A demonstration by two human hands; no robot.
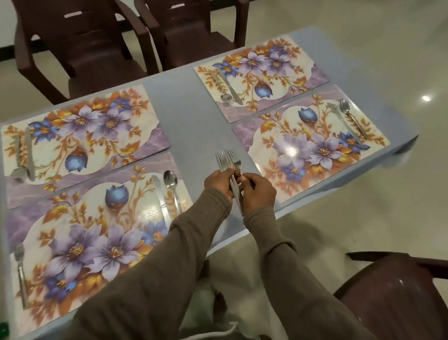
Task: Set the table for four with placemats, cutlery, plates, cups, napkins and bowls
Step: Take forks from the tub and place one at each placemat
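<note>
While four floral placemats (pixel 85 128) lie on the blue table (pixel 190 107), the left hand (pixel 217 183) and right hand (pixel 259 192) meet, both gripping a bundle of forks (pixel 227 160).

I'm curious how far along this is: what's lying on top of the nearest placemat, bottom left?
On the nearest placemat: a fork at its left edge, a knife and a spoon at its right. The left sleeve covers its near right corner.
</note>
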